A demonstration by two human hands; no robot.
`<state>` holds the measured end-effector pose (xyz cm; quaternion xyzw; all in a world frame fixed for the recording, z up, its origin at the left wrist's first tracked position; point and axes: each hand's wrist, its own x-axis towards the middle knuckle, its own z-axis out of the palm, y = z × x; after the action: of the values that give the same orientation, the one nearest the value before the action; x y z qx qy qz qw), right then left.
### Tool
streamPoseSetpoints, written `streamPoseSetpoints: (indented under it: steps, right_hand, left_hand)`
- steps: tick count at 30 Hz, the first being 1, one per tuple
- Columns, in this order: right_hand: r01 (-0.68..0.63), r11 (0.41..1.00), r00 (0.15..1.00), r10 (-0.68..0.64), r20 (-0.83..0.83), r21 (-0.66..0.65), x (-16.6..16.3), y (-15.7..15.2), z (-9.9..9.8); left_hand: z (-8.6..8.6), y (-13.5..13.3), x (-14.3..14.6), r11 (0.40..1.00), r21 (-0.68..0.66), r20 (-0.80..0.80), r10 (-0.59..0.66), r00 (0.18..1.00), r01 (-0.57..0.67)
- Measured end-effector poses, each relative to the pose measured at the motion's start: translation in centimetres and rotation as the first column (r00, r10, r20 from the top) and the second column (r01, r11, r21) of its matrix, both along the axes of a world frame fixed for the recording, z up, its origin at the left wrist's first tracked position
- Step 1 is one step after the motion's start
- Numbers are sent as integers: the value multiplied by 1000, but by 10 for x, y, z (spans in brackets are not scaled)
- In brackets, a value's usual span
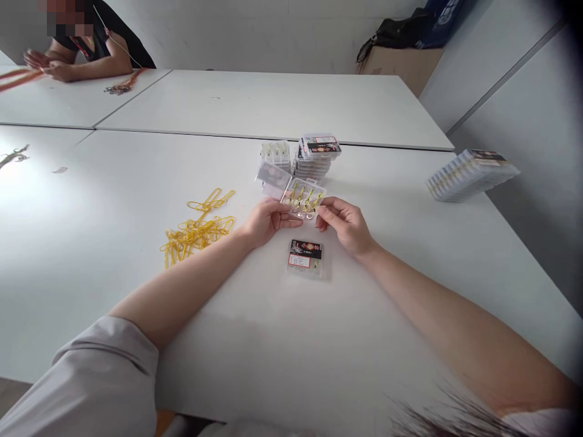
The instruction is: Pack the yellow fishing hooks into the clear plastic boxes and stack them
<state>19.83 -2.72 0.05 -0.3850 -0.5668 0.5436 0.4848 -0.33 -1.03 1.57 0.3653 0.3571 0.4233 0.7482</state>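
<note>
A clear plastic box [304,199] with its lid tipped up to the left is held above the table. Several fishing hooks with yellow cord lie side by side in it. My left hand [269,222] is closed on the box's left and lower edge. At its right end, my right hand [342,222] has thumb and fingers pinched together against the rightmost hook and the box edge; the exact grip is partly hidden. A shut box with a black label [306,258] lies flat below my hands. To the left is a loose heap of yellow cord loops [198,233].
Behind my hands stand stacked clear boxes [319,155] and another stack [276,150] of them. A further row of boxes [469,176] sits near the right table edge. Across the table a person [91,54] handles orange cords; a hook bundle [121,88] lies nearby.
</note>
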Motion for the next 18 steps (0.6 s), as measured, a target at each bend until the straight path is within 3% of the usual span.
streamPoseSetpoints:
  steps: [9,12,15,18]
  right_hand:
    - [40,999,999,-40,-21,-12,2,2,1]
    - [57,998,998,-57,2,-2,0,2,0]
    - [179,981,983,-181,18,77,-2,-1,2]
    - [405,887,914,-395,-87,222,2,-5,13]
  left_hand:
    - [-5,0,-7,964,41,-39,-261,965,263]
    - [-7,2,-8,962,57,-17,-265,964,265]
    - [-6,2,-7,971,58,3,-231,973,230]
    - [-5,2,-5,975,55,-10,-214,977,214]
